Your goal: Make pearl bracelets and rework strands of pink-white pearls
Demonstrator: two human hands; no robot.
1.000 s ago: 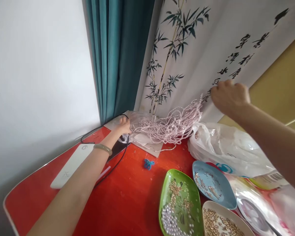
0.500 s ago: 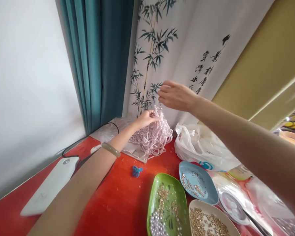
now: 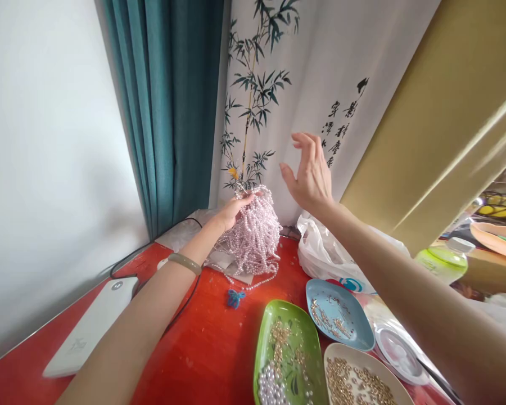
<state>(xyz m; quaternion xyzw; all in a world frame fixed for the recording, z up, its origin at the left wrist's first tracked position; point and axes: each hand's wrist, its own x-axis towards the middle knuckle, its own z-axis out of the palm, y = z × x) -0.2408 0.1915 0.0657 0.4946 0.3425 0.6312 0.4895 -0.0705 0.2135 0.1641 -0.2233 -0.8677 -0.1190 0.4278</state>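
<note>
A thick bunch of pale pink bead strands (image 3: 259, 233) hangs from my left hand (image 3: 236, 209), which is wrapped round its upper part. The lower loops rest on the red table, and one strand trails forward near a small blue bow-like piece (image 3: 235, 298). Up and to the right of the bunch, my right hand (image 3: 312, 171) is raised in the air with its fingers apart and nothing in it. A greenish bangle (image 3: 185, 262) circles my left wrist.
Nearer me on the red table (image 3: 194, 349) are a green tray (image 3: 259, 337) with beads, a blue dish (image 3: 365, 337) and a cream dish (image 3: 398, 388) of gold pieces. A white plastic bag (image 3: 320, 253) stands behind them. At left lies a white device (image 3: 93, 329).
My right hand has come off the top of the bead bunch, opened and turned upward. The bunch in my left hand has shifted slightly left, and a strand now trails toward the blue piece.
</note>
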